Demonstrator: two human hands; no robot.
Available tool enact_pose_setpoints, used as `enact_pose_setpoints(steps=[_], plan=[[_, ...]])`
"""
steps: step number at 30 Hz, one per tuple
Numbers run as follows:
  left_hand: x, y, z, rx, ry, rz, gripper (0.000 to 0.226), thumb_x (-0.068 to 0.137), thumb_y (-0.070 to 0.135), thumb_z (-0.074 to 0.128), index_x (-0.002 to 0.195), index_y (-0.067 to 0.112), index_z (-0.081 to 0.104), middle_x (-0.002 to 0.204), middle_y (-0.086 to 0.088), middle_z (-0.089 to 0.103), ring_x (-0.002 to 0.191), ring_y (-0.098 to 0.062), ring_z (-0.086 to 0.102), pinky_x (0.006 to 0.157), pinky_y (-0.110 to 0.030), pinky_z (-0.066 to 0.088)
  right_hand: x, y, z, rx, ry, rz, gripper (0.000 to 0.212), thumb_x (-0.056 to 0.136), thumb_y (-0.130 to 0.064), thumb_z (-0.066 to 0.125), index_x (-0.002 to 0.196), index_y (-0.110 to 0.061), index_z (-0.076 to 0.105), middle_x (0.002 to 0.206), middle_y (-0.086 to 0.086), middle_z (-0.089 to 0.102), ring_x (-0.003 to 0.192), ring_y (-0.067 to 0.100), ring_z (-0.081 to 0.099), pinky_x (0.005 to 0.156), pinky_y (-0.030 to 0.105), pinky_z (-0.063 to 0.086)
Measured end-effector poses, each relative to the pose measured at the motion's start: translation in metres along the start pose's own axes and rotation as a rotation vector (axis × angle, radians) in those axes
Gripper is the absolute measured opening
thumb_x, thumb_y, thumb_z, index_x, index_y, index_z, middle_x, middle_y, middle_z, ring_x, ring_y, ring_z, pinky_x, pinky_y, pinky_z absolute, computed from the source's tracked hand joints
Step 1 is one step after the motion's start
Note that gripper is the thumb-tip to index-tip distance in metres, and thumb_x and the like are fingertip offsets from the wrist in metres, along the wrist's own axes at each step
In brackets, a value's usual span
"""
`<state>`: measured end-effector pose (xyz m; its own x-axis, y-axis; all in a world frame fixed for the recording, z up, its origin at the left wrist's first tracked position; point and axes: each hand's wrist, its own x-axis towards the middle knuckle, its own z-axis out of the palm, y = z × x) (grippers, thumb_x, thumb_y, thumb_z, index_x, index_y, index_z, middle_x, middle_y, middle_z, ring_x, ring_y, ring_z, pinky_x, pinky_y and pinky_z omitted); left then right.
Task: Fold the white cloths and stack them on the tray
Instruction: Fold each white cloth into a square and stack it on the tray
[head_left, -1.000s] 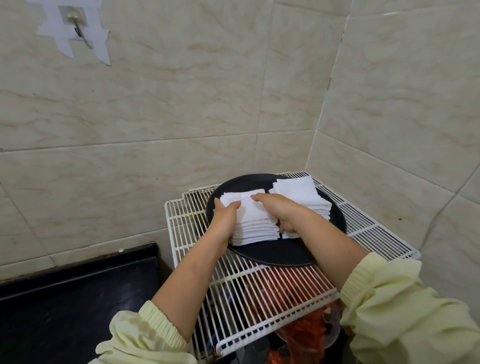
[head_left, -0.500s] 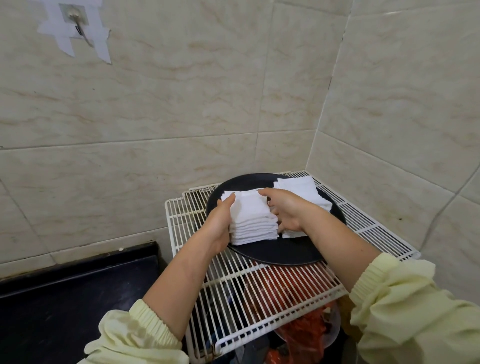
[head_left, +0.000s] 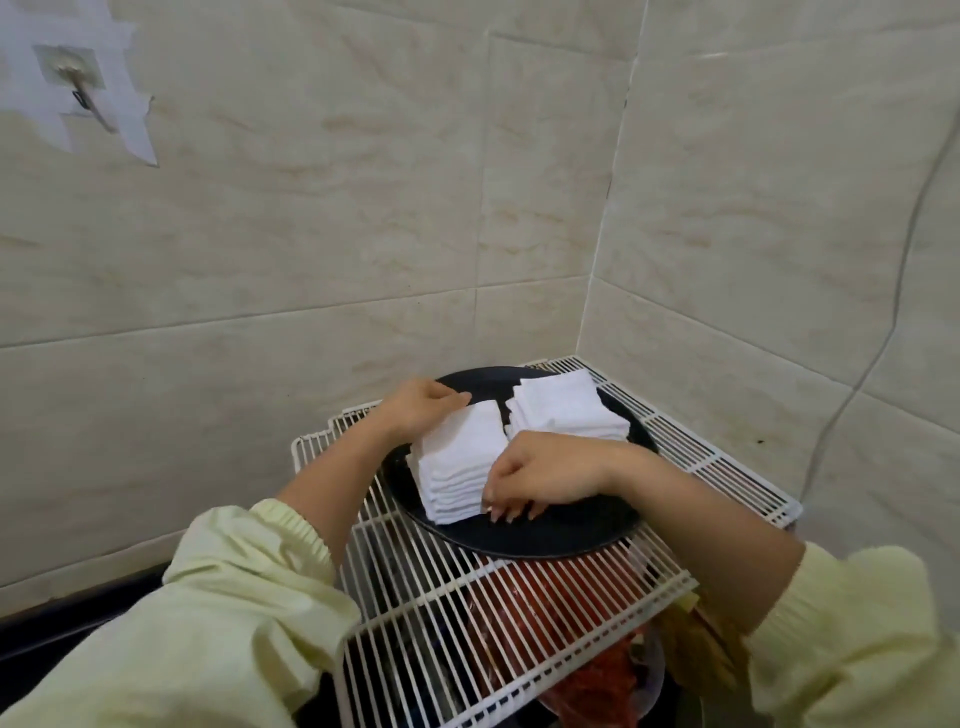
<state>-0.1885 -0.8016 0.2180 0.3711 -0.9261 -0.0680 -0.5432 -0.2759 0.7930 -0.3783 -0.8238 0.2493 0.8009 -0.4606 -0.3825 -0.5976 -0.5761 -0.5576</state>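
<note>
On the white wire rack (head_left: 467, 613), the near stack (head_left: 457, 457) of cloths sits at the black tray's (head_left: 561, 535) 9 o'clock, held, it seems, by curled fingers of the left hand (head_left: 421, 405) at 11 o'clock and right hand (head_left: 540, 478) at 4 o'clock, which should squeeze softly to keep edges straight.

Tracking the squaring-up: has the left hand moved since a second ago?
Yes: against the round black tray, the left hand went from its near-left edge to its far-left rim.
</note>
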Motion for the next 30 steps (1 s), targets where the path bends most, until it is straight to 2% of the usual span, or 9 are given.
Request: enact_pose_setpoints(steps=[3,8,10,13,16,18,22,26,30], plan=[[0.009,0.003,0.004,0.167,-0.060,-0.069,0.045,0.092,0.055,0.050,0.077,0.014,0.060,0.080,-0.007,0.054,0.072,-0.020,0.047,0.065,-0.030,0.036,0.005,0.004,0.012,-0.169,0.006,-0.014,0.027,0.094,-0.023,0.055,0.115,-0.013,0.069,0.115,0.001,0.069,0.104,0.017,0.062,0.098,0.035,0.048],[0.014,0.008,0.002,0.166,-0.081,-0.071,0.048,0.096,0.051,0.045,0.065,0.015,0.054,0.067,-0.001,0.049,0.061,-0.015,0.045,0.062,-0.029,0.036,0.007,0.010,0.016,-0.153,0.083,-0.034,0.030,0.092,-0.021,0.057,0.120,-0.014,0.066,0.116,-0.001,0.066,0.106,0.013,0.060,0.099,0.031,0.046],[0.014,0.002,0.000,0.130,-0.063,-0.018,0.041,0.097,0.047,0.047,0.077,0.015,0.065,0.073,0.000,0.057,0.068,-0.016,0.052,0.067,-0.029,0.039,0.003,0.014,0.010,-0.136,0.130,-0.046,0.023,0.090,-0.022,0.061,0.110,-0.015,0.070,0.106,-0.002,0.070,0.097,0.011,0.064,0.092,0.030,0.051],[0.008,-0.007,0.003,0.068,0.152,0.228,0.025,0.097,0.026,0.051,0.112,0.019,0.069,0.109,0.002,0.070,0.101,-0.014,0.061,0.084,-0.026,0.044,-0.003,0.014,0.001,0.011,0.388,-0.102,0.014,0.088,-0.017,0.061,0.094,-0.012,0.073,0.090,0.002,0.073,0.084,0.014,0.067,0.079,0.029,0.054],[-0.005,-0.012,0.011,0.044,0.201,0.469,0.033,0.095,0.009,0.049,0.120,0.022,0.066,0.126,0.006,0.063,0.122,-0.009,0.052,0.096,-0.019,0.037,-0.001,0.015,0.005,-0.132,0.559,-0.096,0.027,0.094,-0.021,0.052,0.117,-0.012,0.065,0.116,0.002,0.066,0.109,0.017,0.060,0.095,0.031,0.048],[-0.004,-0.018,0.015,0.136,0.107,0.510,0.039,0.095,0.008,0.046,0.127,0.026,0.062,0.139,0.009,0.053,0.140,-0.008,0.031,0.110,-0.025,0.027,0.004,0.020,0.016,-0.263,0.479,-0.048,0.037,0.098,-0.025,0.046,0.129,-0.007,0.056,0.132,0.007,0.057,0.123,0.023,0.052,0.103,0.035,0.041],[0.004,-0.029,0.016,0.417,-0.101,0.499,0.043,0.102,0.022,0.040,0.143,0.033,0.041,0.152,0.017,0.034,0.149,-0.013,0.002,0.120,-0.046,0.008,0.005,0.024,0.034,-0.381,0.378,-0.007,0.037,0.101,-0.026,0.040,0.126,-0.003,0.054,0.129,0.014,0.057,0.118,0.029,0.053,0.100,0.043,0.042],[0.002,-0.033,0.015,0.574,-0.183,0.475,0.050,0.103,0.033,0.037,0.151,0.035,0.023,0.157,0.017,0.019,0.149,-0.014,-0.007,0.121,-0.046,0.003,0.002,0.027,0.046,-0.460,0.341,-0.045,0.040,0.102,-0.024,0.036,0.137,-0.007,0.044,0.143,0.011,0.046,0.127,0.027,0.047,0.104,0.038,0.039],[0.000,-0.030,0.015,0.546,-0.126,0.430,0.050,0.101,0.036,0.039,0.149,0.036,0.027,0.158,0.013,0.019,0.149,-0.013,-0.002,0.120,-0.047,0.003,-0.008,0.032,0.037,-0.331,0.380,-0.083,0.043,0.101,-0.026,0.042,0.141,-0.012,0.045,0.142,0.007,0.050,0.129,0.024,0.047,0.107,0.035,0.038]])
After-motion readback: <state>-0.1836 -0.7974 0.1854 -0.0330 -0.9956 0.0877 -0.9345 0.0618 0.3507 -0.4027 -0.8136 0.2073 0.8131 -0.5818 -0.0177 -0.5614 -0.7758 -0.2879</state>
